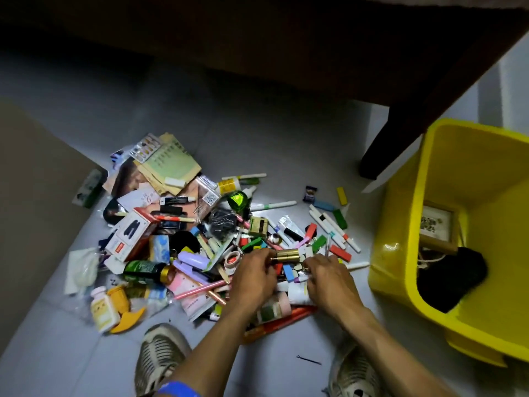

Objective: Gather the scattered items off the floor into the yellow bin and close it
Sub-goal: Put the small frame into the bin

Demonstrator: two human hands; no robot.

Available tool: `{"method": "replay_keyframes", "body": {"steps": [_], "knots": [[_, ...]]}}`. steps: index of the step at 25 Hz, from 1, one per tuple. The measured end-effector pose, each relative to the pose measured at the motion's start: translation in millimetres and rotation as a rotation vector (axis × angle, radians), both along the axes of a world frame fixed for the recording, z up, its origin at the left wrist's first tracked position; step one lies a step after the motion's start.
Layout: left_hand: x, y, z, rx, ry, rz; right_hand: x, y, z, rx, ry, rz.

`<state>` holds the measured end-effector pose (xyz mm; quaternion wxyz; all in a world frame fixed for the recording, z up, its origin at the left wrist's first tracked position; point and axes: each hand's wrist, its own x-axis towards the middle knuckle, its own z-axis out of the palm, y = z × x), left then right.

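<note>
A wide heap of small items [200, 239] is spread over the grey tiled floor [257, 133], in front of a dark piece of furniture whose leg [392, 141] stands just left of the yellow bin [446, 316]. The bin is set at the right of the heap, tilted toward the camera and open at the top; a small framed picture [438, 224] and a black bundle [452, 276] are seen inside it. Both hands are lowered into the near right part of the heap. A brass cylinder [287, 255] is pinched at its left end by the curled fingers of the left hand [254, 279], while the right hand [329, 279] is curled over the items just right of the cylinder; whether anything is actually gripped by it cannot be told, as its fingertips are hidden among the clutter. White marker pens [333, 227] and coloured blocks [317, 243] are scattered between the hands and the bin. A dark green bottle [146, 272] with a gold cap, a pale pill bottle [103, 309] and a stack of paper envelopes [169, 167] are found on the left side of the heap. Two grey shoes [160, 359] are planted at the near edge, and a blue band [177, 389] is worn on the left wrist.
</note>
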<state>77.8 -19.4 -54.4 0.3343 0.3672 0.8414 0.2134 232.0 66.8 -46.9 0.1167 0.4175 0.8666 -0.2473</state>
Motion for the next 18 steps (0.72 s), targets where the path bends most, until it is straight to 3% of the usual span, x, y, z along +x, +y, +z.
{"method": "replay_keyframes", "body": {"steps": [4, 7, 9, 11, 13, 15, 18], "knots": [[6, 28, -23, -0.091, 0.290, -0.339, -2, 7, -19, -0.044, -0.079, 0.021], [3, 39, -27, -0.074, 0.301, -0.332, 1, 6, -26, 0.034, 0.021, -0.031], [2, 41, -16, 0.005, 0.123, -0.132, 2, 1, -18, -0.018, 0.227, -0.234], [1, 45, 0, 0.097, -0.300, 0.142, -5, 0, 1, -0.299, 0.467, -0.501], [3, 49, 23, 0.273, -0.641, 0.230, -13, 2, 24, -0.607, 0.719, -0.671], [13, 60, 55, 0.397, -0.749, 0.160, -9, 8, 55, -0.641, 0.931, -0.762], [35, 87, 97, 0.416, -0.773, 0.062, 20, 23, 96, -0.525, 1.172, -0.908]]}}
